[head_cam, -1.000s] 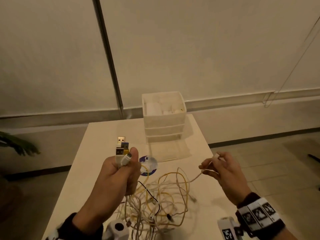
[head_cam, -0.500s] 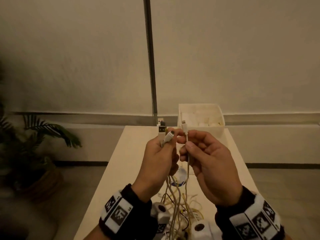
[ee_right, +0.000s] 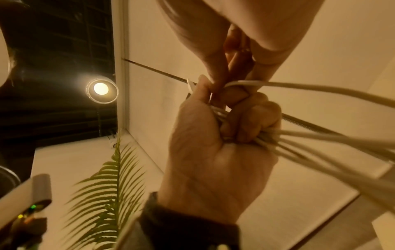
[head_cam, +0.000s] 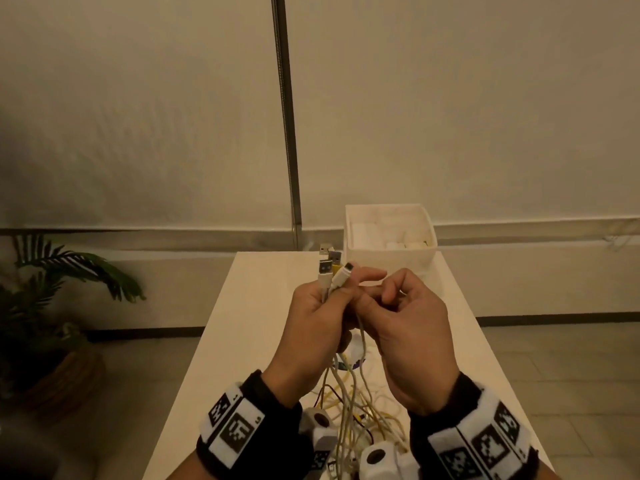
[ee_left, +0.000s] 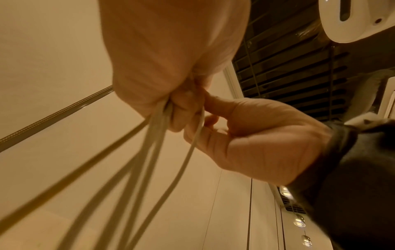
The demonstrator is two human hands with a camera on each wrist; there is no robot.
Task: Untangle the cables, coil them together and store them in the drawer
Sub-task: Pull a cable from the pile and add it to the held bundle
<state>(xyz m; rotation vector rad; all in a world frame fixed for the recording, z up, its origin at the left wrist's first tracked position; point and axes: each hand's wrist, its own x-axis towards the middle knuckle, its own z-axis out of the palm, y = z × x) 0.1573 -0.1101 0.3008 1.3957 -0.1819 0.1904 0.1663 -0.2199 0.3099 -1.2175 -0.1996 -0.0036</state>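
Observation:
My left hand point(head_cam: 320, 311) is raised above the table and grips a bundle of cable ends, with several USB plugs point(head_cam: 329, 268) sticking up from the fist. My right hand point(head_cam: 393, 301) is pressed against it, fingers curled, pinching one white cable point(head_cam: 362, 336) just beside the left fist. The cables hang down to a white and yellow tangle point(head_cam: 353, 407) on the table. In the right wrist view the left hand point(ee_right: 215, 152) clenches the strands point(ee_right: 320, 140) while the right fingers point(ee_right: 215, 64) nip a cable above it. In the left wrist view the right hand point(ee_left: 256, 138) holds a strand point(ee_left: 192, 143).
A white plastic drawer unit point(head_cam: 389, 258) stands at the far end of the pale table point(head_cam: 256, 306), its top tray holding small white items. A potted plant point(head_cam: 52, 289) stands on the floor to the left. A wall with a dark vertical strip lies behind.
My right hand has carried its white cable end over to the left hand, and both hands have risen and now meet. The loose plug no longer stands up from the right fingers.

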